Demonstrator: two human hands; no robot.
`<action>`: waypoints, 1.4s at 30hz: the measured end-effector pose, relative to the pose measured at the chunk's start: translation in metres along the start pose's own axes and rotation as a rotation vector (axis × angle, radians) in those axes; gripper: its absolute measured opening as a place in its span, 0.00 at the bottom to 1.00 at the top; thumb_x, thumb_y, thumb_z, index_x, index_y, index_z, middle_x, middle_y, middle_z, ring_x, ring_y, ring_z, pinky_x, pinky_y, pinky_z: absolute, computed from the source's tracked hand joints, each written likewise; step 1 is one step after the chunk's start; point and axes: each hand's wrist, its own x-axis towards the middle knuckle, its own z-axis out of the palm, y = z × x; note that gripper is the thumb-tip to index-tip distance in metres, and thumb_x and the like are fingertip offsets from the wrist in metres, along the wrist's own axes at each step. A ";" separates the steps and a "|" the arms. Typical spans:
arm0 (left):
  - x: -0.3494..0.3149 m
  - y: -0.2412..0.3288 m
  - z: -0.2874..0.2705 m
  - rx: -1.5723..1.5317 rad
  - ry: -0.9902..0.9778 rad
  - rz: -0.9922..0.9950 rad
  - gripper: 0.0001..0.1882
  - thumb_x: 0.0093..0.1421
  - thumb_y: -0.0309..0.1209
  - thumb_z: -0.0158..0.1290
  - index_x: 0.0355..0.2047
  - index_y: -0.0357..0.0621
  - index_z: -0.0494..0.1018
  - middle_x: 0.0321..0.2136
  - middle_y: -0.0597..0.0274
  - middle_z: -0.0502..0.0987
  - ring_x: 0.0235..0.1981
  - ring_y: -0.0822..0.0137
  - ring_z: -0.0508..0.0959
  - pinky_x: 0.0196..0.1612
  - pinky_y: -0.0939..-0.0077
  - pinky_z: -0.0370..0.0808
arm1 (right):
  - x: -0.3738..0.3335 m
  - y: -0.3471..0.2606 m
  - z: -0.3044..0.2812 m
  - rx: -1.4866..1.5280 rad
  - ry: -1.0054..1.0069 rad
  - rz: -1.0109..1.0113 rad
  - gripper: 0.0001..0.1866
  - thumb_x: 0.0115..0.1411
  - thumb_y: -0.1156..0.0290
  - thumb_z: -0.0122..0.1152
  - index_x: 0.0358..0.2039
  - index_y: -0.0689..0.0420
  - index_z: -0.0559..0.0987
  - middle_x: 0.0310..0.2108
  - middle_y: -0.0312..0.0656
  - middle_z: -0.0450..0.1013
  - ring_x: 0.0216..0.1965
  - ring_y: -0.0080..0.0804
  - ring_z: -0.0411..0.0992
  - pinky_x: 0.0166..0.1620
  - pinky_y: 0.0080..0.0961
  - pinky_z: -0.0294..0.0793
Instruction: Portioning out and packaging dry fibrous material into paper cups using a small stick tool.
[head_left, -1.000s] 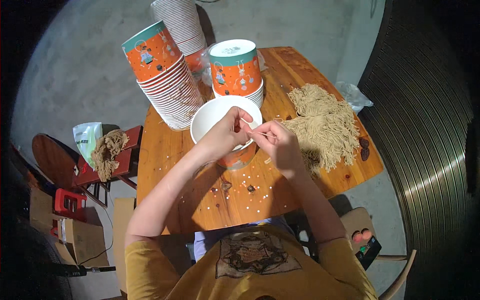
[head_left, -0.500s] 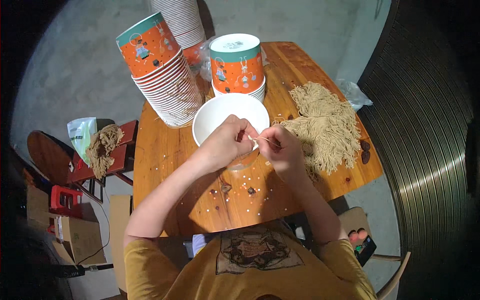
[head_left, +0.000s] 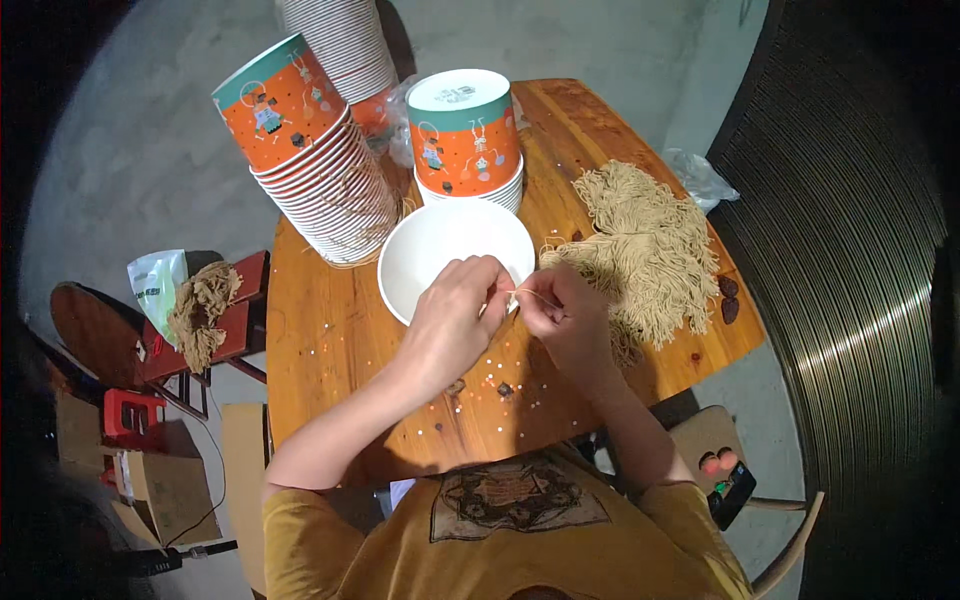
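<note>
Both of my hands meet at the near right rim of a white paper bucket (head_left: 425, 240), which stands with its mouth up and white inside. My left hand (head_left: 455, 315) pinches a thin tan string (head_left: 537, 294) between thumb and fingertips. Close beside it, my right hand (head_left: 568, 312) is closed on the same string, its fingertips almost touching the left ones. The exact grip point is too small to make out. Right of my right hand spreads a big heap of tan strings (head_left: 650, 250) on the wooden table (head_left: 400, 345).
Behind the bucket stand an upside-down stack of orange and green paper buckets (head_left: 465, 150) and a tall leaning stack (head_left: 325, 185) with loose strings. Small white beads and dark spots dot the near tabletop. Left, a red stool (head_left: 215, 325) holds more string (head_left: 200, 310). A corrugated panel (head_left: 850, 280) rises right.
The view has shifted slightly. My hands stay together at the rim with the string, their fingers slightly repositioned; the bucket sits a little more to the left in view.
</note>
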 end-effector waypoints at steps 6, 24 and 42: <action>0.000 -0.007 0.002 -0.162 -0.012 -0.091 0.05 0.53 0.21 0.51 0.29 0.36 0.65 0.26 0.53 0.71 0.30 0.56 0.73 0.34 0.66 0.70 | 0.001 -0.004 -0.002 -0.011 -0.027 0.014 0.08 0.51 0.74 0.61 0.29 0.59 0.70 0.24 0.41 0.69 0.26 0.33 0.72 0.30 0.27 0.71; 0.015 -0.015 -0.005 -0.651 -0.243 -0.370 0.15 0.56 0.21 0.53 0.42 0.38 0.62 0.28 0.67 0.68 0.31 0.78 0.68 0.36 0.85 0.68 | 0.004 0.003 -0.002 -0.132 0.075 -0.240 0.09 0.50 0.76 0.60 0.33 0.55 0.72 0.22 0.38 0.65 0.24 0.34 0.70 0.27 0.29 0.71; 0.013 -0.025 0.002 -0.416 -0.262 -0.216 0.10 0.58 0.25 0.49 0.41 0.37 0.66 0.28 0.66 0.70 0.30 0.74 0.70 0.35 0.79 0.69 | 0.002 0.019 0.007 0.509 -0.092 0.217 0.02 0.59 0.73 0.53 0.31 0.56 0.70 0.19 0.23 0.59 0.21 0.11 0.55 0.25 0.12 0.56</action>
